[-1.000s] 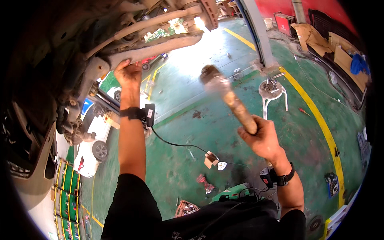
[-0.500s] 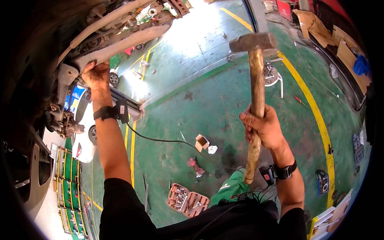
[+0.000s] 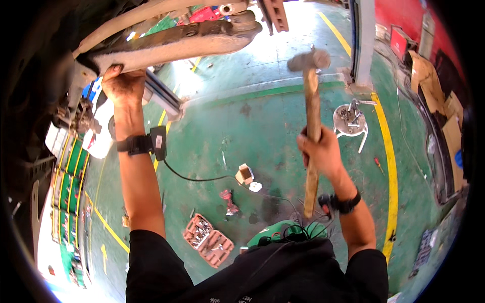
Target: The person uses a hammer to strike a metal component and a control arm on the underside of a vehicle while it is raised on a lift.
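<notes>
Overhead at the upper left, a long rusty suspension arm [image 3: 177, 48] spans the vehicle's underside. My left hand [image 3: 124, 88] is raised to it, fingers curled against its lower edge. On the right, my right hand [image 3: 321, 151] grips a sledgehammer [image 3: 311, 103] by its wooden handle. The slightly blurred steel head is at the top, apart from the suspension arm, and the handle's end hangs below my fist. A strapped device with a cable sits on each wrist.
A round stool [image 3: 348, 116] holding tools stands at the right. On the green floor lie a tool case [image 3: 217, 247], red power tool [image 3: 229, 202], small carton [image 3: 244, 174] and screwdriver [image 3: 378, 164]. A lift post [image 3: 361, 45] rises behind; racks [image 3: 68, 182] line the left, cardboard [image 3: 424, 76] the right.
The hammer went from leaning up-left and blurred to nearly upright, still in my right hand. My view has shifted. My left hand stays on the suspension arm.
</notes>
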Tool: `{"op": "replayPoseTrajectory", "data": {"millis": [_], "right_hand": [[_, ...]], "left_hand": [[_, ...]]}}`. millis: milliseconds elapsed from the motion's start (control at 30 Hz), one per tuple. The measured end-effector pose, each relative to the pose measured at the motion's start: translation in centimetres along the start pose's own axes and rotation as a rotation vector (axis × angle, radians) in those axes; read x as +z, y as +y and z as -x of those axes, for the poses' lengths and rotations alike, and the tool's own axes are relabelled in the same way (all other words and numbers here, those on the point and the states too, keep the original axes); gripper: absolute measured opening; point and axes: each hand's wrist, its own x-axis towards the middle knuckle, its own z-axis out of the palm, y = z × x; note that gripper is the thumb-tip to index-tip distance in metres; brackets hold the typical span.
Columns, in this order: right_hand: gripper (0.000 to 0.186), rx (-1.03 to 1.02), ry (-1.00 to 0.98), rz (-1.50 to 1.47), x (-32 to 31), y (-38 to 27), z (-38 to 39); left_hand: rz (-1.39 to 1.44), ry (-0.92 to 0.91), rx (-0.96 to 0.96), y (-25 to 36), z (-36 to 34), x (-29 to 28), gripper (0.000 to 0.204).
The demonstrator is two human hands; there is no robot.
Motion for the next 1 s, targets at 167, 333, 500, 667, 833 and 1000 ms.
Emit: {"op": "replayPoseTrajectory", "data": {"millis": [167, 333, 500, 667, 833, 1000], "right_hand": [[0.018, -0.383, -0.169, 0.184, 3.0, -1.4, 2.2], [0.023, -0.637, -0.135, 0.338, 6.7, -7.5, 1.0], [0.028, -0.675, 0.005, 0.480, 7.0, -5.7, -1.2], [0.025, -0.757, -0.019, 0.637, 6.7, -7.3, -2.7], [0.026, -0.769, 0.065, 0.688, 6.9, -7.3, -4.8], [0.027, -0.770, 0.147, 0.645, 5.1, -5.5, -4.2]], "left_hand": [[0.039, 0.044, 0.022, -0.1, 0.1, 0.9, 0.044], [0.047, -0.011, -0.069, 0.9, -0.1, -0.7, 0.055], [0.068, -0.052, -0.106, 1.8, -1.5, -3.6, 0.054], [-0.023, 0.091, -0.028, 1.2, -1.0, -2.1, 0.062], [0.015, -0.098, -0.046, 0.7, -0.7, -0.8, 0.059], [0.055, -0.072, 0.015, 0.1, -1.0, -1.4, 0.060]]}}
